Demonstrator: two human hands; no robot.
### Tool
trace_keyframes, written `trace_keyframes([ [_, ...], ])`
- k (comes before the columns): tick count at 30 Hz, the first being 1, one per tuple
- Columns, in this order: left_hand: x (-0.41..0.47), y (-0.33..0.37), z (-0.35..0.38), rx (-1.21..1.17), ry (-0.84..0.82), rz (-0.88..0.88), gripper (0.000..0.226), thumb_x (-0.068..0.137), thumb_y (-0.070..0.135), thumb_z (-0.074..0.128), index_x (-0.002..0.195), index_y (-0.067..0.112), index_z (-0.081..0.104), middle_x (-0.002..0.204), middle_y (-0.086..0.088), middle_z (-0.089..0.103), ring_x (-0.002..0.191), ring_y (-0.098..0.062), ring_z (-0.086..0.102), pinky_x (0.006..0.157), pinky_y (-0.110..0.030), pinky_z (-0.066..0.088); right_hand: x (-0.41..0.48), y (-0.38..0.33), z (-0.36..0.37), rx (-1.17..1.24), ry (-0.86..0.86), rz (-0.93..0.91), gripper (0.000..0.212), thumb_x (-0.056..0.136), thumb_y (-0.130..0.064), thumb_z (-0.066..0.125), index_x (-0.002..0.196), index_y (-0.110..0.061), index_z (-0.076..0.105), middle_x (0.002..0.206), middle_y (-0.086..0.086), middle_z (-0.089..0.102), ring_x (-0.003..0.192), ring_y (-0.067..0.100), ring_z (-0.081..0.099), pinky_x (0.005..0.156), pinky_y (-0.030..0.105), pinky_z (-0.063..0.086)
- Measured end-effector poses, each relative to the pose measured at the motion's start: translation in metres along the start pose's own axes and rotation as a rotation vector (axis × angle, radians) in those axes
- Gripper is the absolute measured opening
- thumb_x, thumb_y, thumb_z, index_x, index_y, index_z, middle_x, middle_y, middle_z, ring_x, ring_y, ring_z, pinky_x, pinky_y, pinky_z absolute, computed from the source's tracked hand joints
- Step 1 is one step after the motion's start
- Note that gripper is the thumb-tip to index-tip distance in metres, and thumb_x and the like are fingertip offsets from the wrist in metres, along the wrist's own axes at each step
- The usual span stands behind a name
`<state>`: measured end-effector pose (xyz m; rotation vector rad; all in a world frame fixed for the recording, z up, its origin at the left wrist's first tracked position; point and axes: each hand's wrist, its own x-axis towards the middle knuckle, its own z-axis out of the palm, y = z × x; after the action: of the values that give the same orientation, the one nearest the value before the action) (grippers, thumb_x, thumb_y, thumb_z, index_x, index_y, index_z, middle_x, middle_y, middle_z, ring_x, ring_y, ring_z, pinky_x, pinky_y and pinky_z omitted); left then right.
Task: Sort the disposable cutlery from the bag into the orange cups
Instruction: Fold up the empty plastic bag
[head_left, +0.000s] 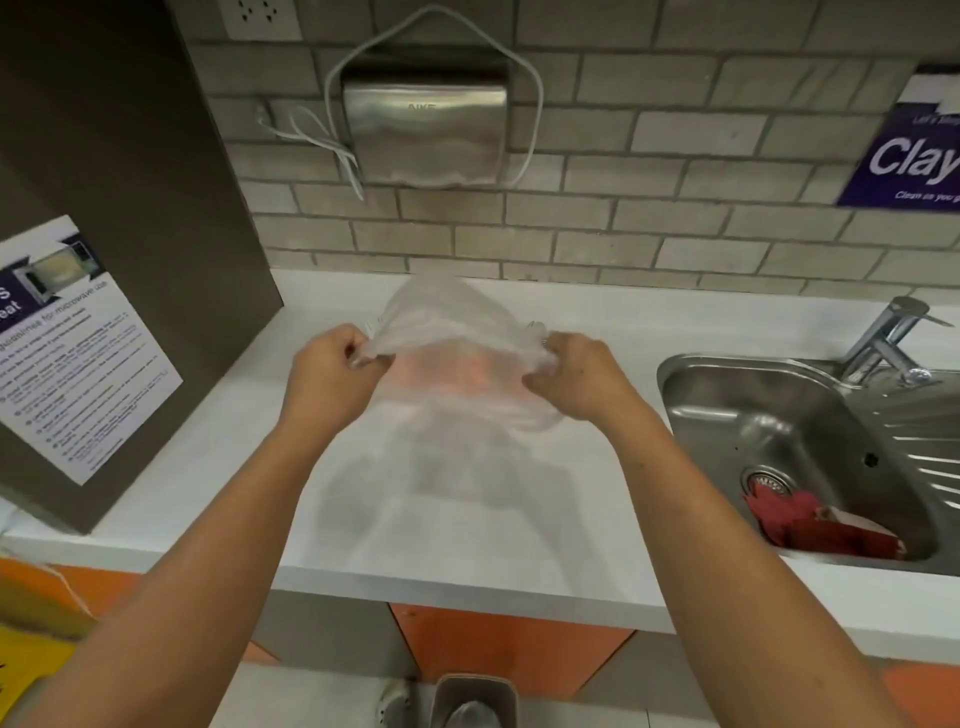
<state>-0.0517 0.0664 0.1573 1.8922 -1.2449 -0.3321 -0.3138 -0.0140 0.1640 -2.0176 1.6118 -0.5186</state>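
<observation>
A clear plastic bag (457, 332) is held up over the white counter (467, 519), blurred by motion. My left hand (332, 379) pinches its left edge and my right hand (576, 379) pinches its right edge, stretching it between them. An orange shape (457, 371), likely the cups, shows faintly through the plastic behind the bag. I cannot make out any cutlery inside the bag.
A steel sink (800, 431) with a tap (883, 332) lies at the right, with red packaging (810, 525) in its basin. A brown panel with a notice (72, 353) stands at the left. A hand dryer (426, 130) hangs on the brick wall.
</observation>
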Motion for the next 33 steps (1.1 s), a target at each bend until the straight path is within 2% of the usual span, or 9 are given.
trace_keyframes([
  [5, -0.007, -0.010, 0.006, -0.196, -0.207, -0.267, 0.028, 0.091, 0.027, 0.075, 0.080, 0.007, 0.059, 0.072, -0.007, 0.056, 0.068, -0.024, 0.051, 0.058, -0.030, 0.037, -0.011, 0.018, -0.002, 0.369, -0.187, 0.171, 0.017, 0.090, -0.013, 0.062, 0.103, -0.022, 0.056, 0.092, 0.003, 0.059, 0.069, 0.018, 0.058, 0.061, 0.033, 0.055],
  [9, 0.003, 0.051, -0.036, -0.633, 0.202, 0.076, 0.017, 0.089, 0.021, 0.069, 0.078, 0.024, 0.057, 0.070, 0.002, 0.052, 0.062, -0.012, 0.046, 0.055, -0.030, 0.036, -0.017, -0.016, -0.051, 0.729, 0.537, -0.309, 0.045, 0.084, 0.009, 0.046, 0.105, -0.029, 0.056, 0.083, -0.001, 0.050, 0.064, 0.012, 0.047, 0.057, 0.025, 0.042],
  [13, 0.007, 0.071, -0.053, -0.374, 0.655, 0.539, 0.024, 0.093, 0.014, 0.062, 0.074, 0.015, 0.047, 0.070, 0.005, 0.044, 0.065, -0.006, 0.040, 0.060, -0.027, 0.034, -0.019, -0.025, -0.070, 0.638, 0.992, -0.589, 0.044, 0.079, 0.011, 0.047, 0.107, -0.023, 0.054, 0.086, 0.007, 0.048, 0.074, 0.017, 0.045, 0.060, 0.023, 0.037],
  [15, 0.026, 0.034, -0.029, 0.004, 0.415, 0.410, 0.015, 0.087, 0.012, 0.066, 0.079, 0.005, 0.056, 0.074, -0.009, 0.058, 0.071, -0.023, 0.056, 0.062, -0.037, 0.041, -0.010, -0.002, -0.048, 0.383, 0.776, -0.399, 0.040, 0.078, 0.008, 0.049, 0.105, -0.020, 0.056, 0.086, 0.004, 0.058, 0.077, 0.021, 0.053, 0.062, 0.023, 0.041],
  [19, -0.002, -0.048, 0.022, 0.659, -0.757, -0.122, 0.043, 0.088, 0.046, 0.079, 0.105, 0.007, 0.071, 0.104, -0.011, 0.074, 0.090, -0.026, 0.067, 0.065, -0.028, 0.044, -0.017, 0.061, 0.007, -0.454, -0.443, 0.074, 0.024, 0.091, -0.017, 0.064, 0.114, -0.010, 0.064, 0.105, 0.012, 0.067, 0.069, 0.024, 0.064, 0.053, 0.025, 0.046],
  [21, -0.019, -0.065, 0.029, 0.474, -0.717, -0.219, 0.039, 0.082, 0.042, 0.086, 0.102, 0.014, 0.068, 0.100, -0.004, 0.070, 0.086, -0.018, 0.064, 0.064, -0.026, 0.045, -0.022, 0.073, 0.016, -0.296, -0.415, 0.163, 0.017, 0.089, -0.016, 0.066, 0.105, -0.015, 0.066, 0.096, 0.009, 0.066, 0.054, 0.020, 0.055, 0.041, 0.022, 0.040],
  [25, -0.003, -0.038, 0.015, -0.132, -0.331, -0.228, 0.024, 0.084, 0.030, 0.085, 0.085, 0.017, 0.065, 0.077, -0.002, 0.063, 0.068, -0.018, 0.053, 0.056, -0.027, 0.037, -0.010, 0.057, -0.004, 0.282, 0.217, 0.165, 0.027, 0.086, -0.002, 0.059, 0.108, -0.015, 0.065, 0.071, 0.003, 0.058, 0.044, 0.019, 0.060, 0.037, 0.024, 0.047],
  [29, 0.007, -0.014, 0.000, -0.049, 0.171, 0.114, 0.020, 0.085, 0.012, 0.071, 0.072, 0.010, 0.056, 0.064, -0.005, 0.054, 0.061, -0.022, 0.046, 0.055, -0.032, 0.035, -0.014, 0.028, -0.028, 0.477, 0.585, -0.127, 0.022, 0.092, -0.004, 0.062, 0.110, -0.016, 0.057, 0.071, 0.014, 0.054, 0.060, 0.026, 0.060, 0.043, 0.031, 0.051],
  [33, 0.007, -0.053, 0.011, 0.499, -0.507, 0.142, 0.044, 0.083, 0.032, 0.082, 0.061, 0.015, 0.048, 0.060, 0.001, 0.050, 0.062, -0.022, 0.049, 0.056, -0.031, 0.033, -0.015, 0.046, -0.004, -0.269, -0.169, 0.075, 0.021, 0.086, -0.011, 0.069, 0.100, -0.015, 0.054, 0.077, 0.009, 0.059, 0.063, 0.027, 0.062, 0.061, 0.041, 0.062],
])
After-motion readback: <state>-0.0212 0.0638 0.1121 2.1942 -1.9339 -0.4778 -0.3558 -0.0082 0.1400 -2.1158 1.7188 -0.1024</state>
